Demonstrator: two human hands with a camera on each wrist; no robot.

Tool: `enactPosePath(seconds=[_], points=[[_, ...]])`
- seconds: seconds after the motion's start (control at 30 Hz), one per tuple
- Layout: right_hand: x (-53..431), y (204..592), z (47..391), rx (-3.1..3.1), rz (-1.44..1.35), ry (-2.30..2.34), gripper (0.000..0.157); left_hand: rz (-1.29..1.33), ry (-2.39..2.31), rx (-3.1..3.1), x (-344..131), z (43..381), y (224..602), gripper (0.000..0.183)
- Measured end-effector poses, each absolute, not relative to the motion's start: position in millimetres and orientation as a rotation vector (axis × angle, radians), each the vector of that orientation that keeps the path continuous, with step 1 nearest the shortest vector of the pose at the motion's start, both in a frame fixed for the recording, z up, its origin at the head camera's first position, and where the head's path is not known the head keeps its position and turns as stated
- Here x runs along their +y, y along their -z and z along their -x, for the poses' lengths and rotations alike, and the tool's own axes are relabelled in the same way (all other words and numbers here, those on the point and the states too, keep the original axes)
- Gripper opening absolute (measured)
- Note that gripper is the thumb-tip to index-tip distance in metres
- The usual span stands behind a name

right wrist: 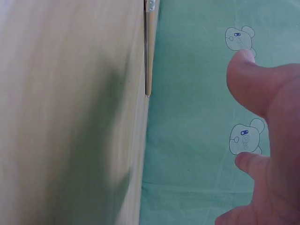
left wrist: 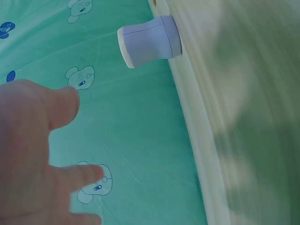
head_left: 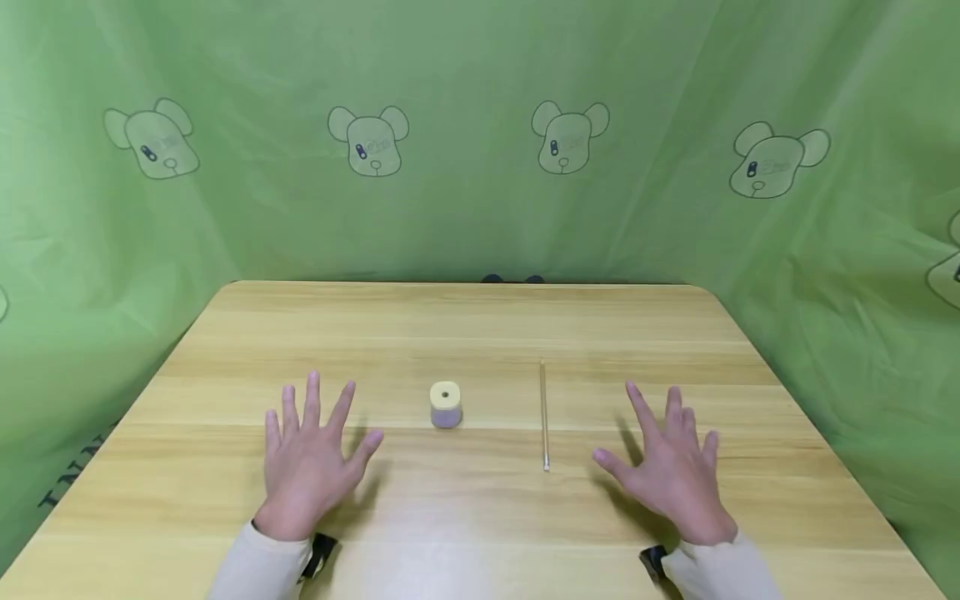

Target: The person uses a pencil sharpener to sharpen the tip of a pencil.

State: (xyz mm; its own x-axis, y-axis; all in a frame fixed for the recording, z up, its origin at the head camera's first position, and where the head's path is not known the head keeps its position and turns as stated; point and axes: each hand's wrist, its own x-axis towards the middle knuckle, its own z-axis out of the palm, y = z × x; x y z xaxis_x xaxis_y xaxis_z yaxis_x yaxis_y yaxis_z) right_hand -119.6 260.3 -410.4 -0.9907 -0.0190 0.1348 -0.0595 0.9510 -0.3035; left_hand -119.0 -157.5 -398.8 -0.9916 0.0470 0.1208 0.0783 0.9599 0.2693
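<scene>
Nearest, pale sleeves (head_left: 258, 568) with black bands (head_left: 321, 552) at the wrists. Just beyond, left hand (head_left: 309, 468) and right hand (head_left: 672, 477), backs up, hovering over the table (head_left: 465, 317), all fingers spread wide and straight. Between them, nearer the right thumb but apart from it, a thin stick (head_left: 544, 417) lying lengthwise, metal at the near end. Left of that, nearer the left thumb, a lilac block (head_left: 446, 412) standing upright, cream on top around a dark hole. Past the far edge, green cloth (head_left: 465, 225) printed with animal-head outlines (head_left: 375, 148).
</scene>
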Motion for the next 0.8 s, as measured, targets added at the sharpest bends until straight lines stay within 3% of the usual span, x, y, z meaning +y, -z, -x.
enactPosePath(seconds=[0.17, 0.27, 0.37, 0.43, 0.57, 0.63, 0.8], points=[[262, 408, 122, -2.964, -0.062, -0.613, 0.1, 0.235, 0.497, -2.856, -156, 123, 403, 0.085], [263, 405, 123, -2.926, -0.068, -0.786, 0.089, 0.308, 0.634, -2.756, -153, 124, 406, 0.082], [262, 406, 127, -2.823, -0.106, -1.033, 0.051, 0.395, 0.822, -2.785, -153, 125, 404, 0.079], [263, 408, 131, -2.739, -0.143, -1.249, 0.024, 0.496, 0.972, -2.898, -156, 124, 402, 0.089], [268, 410, 135, -2.572, -0.243, -1.742, 0.034, 0.821, 1.282, -3.069, -164, 123, 401, 0.122], [272, 409, 134, -2.475, -0.318, -1.99, 0.037, 0.931, 1.421, -3.069, -165, 125, 403, 0.13], [290, 404, 133, -2.383, -0.647, -2.497, 0.036, 0.79, 1.525, -2.914, -145, 133, 416, 0.106]])
